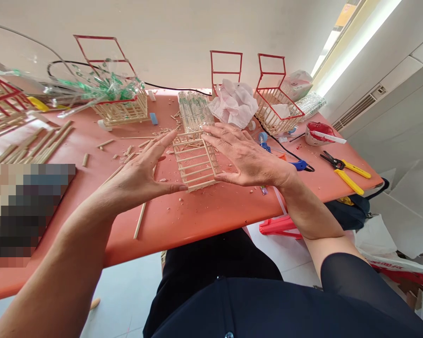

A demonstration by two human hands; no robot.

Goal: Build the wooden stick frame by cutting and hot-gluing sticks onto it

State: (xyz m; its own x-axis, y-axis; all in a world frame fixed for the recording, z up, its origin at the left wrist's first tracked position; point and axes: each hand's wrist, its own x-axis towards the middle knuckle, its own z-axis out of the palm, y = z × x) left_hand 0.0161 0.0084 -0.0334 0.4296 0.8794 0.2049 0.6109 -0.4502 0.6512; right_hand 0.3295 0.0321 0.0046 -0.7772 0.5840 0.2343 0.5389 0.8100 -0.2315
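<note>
A small slatted frame of pale wooden sticks (pixel 200 185) lies on the table in front of me, between my two hands. My left hand (pixel 144 171) is open at its left side, with the thumb stretched toward the near corner and the fingers reaching to the far left corner. On the other side, my right hand (pixel 246 152) is open too, fingers spread over the far right corner and thumb by the right edge. Whether the fingertips press on the sticks I cannot tell. Behind the frame lies a bundle of plastic-wrapped sticks (pixel 195 110).
Stick baskets with red-painted edges (pixel 121 112) (pixel 277 117) stand along the wall. Loose sticks (pixel 52 141) and crumbs cover the left of the orange table (pixel 211 216). At right are a blue glue gun (pixel 301 165), a red paint cup (pixel 319 134) and yellow-handled pliers (pixel 350 180).
</note>
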